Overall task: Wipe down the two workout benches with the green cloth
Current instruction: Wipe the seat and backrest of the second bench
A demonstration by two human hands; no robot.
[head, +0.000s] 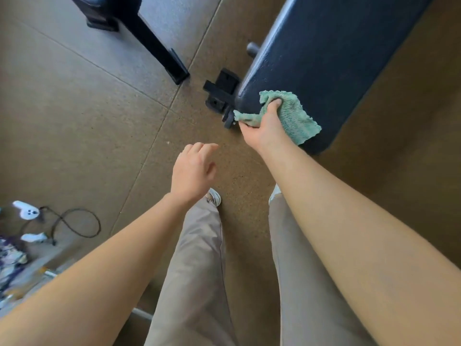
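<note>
A dark blue padded workout bench runs from the upper right toward the middle. My right hand grips the green cloth and presses it against the bench's near end, by its left corner. My left hand hangs over the floor left of the bench, fingers loosely apart, holding nothing. A black frame leg of a second bench shows at the top left; its pad is mostly out of view.
Brown rubber floor tiles cover the room. The bench's black foot and wheel sit just left of the pad. A black cable with white devices lies at the lower left beside patterned fabric. My legs and shoes are below.
</note>
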